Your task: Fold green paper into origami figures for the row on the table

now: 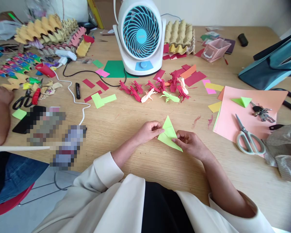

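At the near side of the counter (126, 118), pinching a pointed lime-green paper (168, 132) with the fingers of the left hand (149, 131) at its left edge and of the right hand (191, 143) at its right, facing folded paper figures (161, 84) in front of the white fan (142, 35)

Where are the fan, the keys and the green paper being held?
Fan (141, 36), head view: the centre of its round front.
Keys (264, 114), head view: the middle of the metal bunch.
Held paper (169, 132), head view: the middle of its green upper face.
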The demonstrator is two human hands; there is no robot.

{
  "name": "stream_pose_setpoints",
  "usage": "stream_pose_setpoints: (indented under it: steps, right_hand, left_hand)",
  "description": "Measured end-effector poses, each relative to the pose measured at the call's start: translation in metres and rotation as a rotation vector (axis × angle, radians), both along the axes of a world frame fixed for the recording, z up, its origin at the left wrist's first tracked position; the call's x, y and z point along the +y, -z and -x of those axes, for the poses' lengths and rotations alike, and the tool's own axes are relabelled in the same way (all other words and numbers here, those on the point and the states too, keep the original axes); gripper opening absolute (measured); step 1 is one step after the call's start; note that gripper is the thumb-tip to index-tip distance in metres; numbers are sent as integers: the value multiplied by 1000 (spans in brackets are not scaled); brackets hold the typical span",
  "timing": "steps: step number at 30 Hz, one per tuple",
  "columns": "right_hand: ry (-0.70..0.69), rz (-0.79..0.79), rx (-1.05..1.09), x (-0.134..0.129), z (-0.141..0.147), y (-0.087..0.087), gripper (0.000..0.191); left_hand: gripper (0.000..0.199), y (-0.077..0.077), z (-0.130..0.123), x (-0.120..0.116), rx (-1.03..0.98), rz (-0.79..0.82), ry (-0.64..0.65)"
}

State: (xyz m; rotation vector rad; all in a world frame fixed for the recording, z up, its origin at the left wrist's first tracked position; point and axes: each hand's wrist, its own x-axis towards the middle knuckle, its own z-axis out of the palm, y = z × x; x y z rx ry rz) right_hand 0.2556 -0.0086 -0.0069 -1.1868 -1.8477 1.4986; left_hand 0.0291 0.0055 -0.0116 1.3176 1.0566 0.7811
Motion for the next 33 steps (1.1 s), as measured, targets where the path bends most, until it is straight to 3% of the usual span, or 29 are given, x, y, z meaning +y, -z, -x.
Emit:
stream_pose_setpoints:
  steps: [13, 17, 22, 28, 33]
  right_hand:
    - [44, 7, 43, -1, 2, -13, 40]
    - [92, 117, 179, -1, 3, -14, 40]
    - [134, 322, 396, -4, 11, -8, 41]
    - [-4, 648, 530, -11, 22, -8, 46]
    - [24, 646, 539, -12, 27, -10, 48]
  left_hand:
    - [27, -1, 0, 2, -76, -73, -55]
    - [24, -2, -1, 2, -136, -90, -98]
    - [20, -4, 0, 0, -147, -184, -39]
    - [29, -13, -1, -4, -92, -284, 25]
    - [24, -13, -1, -5, -96, -341, 53]
